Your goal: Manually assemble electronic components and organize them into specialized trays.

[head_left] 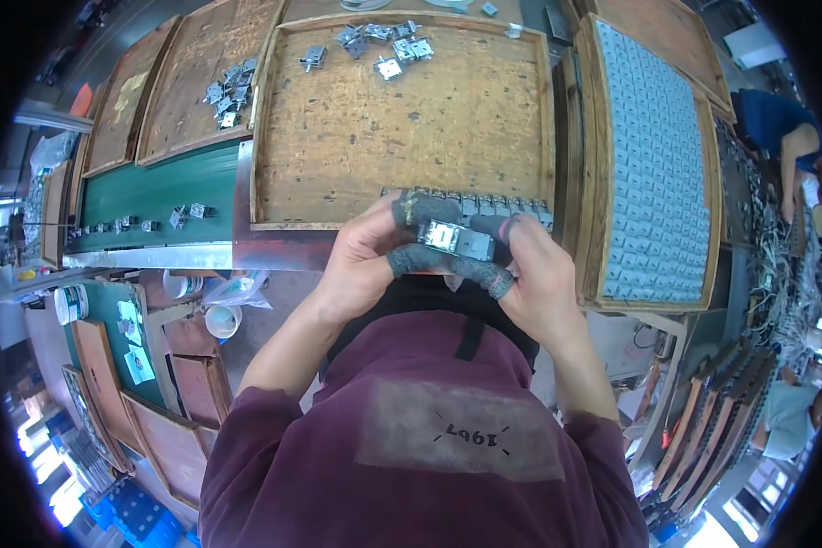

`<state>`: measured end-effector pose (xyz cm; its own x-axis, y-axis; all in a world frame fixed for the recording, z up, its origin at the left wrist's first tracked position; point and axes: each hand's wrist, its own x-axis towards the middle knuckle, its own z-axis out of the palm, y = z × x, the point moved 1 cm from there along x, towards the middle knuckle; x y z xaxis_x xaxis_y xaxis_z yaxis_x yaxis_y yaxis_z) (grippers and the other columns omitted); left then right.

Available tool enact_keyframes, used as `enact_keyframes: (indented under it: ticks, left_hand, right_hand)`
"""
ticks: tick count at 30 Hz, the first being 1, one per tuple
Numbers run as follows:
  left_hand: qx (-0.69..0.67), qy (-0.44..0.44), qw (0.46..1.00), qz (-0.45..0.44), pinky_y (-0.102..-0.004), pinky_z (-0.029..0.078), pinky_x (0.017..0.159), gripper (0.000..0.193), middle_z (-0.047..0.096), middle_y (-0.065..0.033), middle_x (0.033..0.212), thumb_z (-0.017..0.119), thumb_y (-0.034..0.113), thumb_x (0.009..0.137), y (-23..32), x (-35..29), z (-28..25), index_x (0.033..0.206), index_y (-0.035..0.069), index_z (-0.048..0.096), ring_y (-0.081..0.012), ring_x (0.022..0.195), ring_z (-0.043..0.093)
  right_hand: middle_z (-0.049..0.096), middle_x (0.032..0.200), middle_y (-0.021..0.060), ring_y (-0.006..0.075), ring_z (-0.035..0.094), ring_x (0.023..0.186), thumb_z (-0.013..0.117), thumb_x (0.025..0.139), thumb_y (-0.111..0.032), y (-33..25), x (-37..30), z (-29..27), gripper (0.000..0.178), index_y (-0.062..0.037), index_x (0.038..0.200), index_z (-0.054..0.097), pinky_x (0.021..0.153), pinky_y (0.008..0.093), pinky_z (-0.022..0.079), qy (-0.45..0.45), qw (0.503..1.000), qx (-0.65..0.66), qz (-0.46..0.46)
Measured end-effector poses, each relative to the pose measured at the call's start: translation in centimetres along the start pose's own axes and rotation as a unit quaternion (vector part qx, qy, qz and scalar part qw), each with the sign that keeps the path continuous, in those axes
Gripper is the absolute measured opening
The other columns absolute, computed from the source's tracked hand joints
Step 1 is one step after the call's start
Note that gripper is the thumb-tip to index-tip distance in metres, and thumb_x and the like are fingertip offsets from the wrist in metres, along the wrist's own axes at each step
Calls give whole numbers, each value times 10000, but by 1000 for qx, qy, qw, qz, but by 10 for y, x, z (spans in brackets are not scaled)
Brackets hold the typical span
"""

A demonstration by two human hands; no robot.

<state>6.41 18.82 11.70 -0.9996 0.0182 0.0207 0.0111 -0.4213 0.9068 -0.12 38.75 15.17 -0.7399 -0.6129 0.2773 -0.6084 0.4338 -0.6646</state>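
Observation:
Close in front of my body, both hands hold a small boxy metal part (458,240), with one bright shiny face and a greyer end. My left hand (352,265) grips its left end between thumb and fingers. On its right end, the fingers of my right hand (541,279) are closed. Dark grey coverings wrap several of my fingers and thumbs. Just behind my hands, a row of similar metal parts (532,212) lines the near edge of a wooden tray (393,137); my hands partly hide it. Loose metal parts (388,68) lie at the tray's far side.
On the right stands a wooden tray (592,183) packed with rows of metal parts. To the left, a green conveyor belt (146,187) carries several parts, below a tray with a heap of parts (231,91). A person (785,137) is at far right.

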Motion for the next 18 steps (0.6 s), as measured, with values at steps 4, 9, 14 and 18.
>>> enact_keyframes:
  ticks: [4,9,14,18]
  left_hand:
    - [102,-13,995,9,-278,543,862,395,512,-72,1231,597,-99,867,-5,2,15,1250,0,603,-177,1110,582]
    - [187,34,982,5,-313,520,876,469,497,-100,1224,596,-95,845,-13,-1,35,1301,6,559,-217,1091,578]
    - [504,53,838,200,-458,461,905,745,506,-230,1225,729,41,681,-24,6,35,1377,-19,470,-408,1030,546]
    - [445,23,871,207,-374,503,858,759,630,-180,1180,795,60,651,-20,10,29,1349,-24,509,-330,1006,623]
  right_hand:
    - [587,852,135,298,624,729,772,726,-61,0,-3,1,290,25,940,596,598,373,500,22,997,-58,-38]
    - [590,860,135,334,615,765,753,671,-12,13,-4,15,300,19,932,609,631,398,504,77,986,-129,-77]
    - [610,879,142,320,633,779,772,756,-132,-2,-8,13,282,16,930,606,649,396,510,28,998,-57,-11]
    - [641,885,136,255,650,784,804,752,-364,5,-4,2,478,9,987,618,701,353,505,-66,984,71,150]
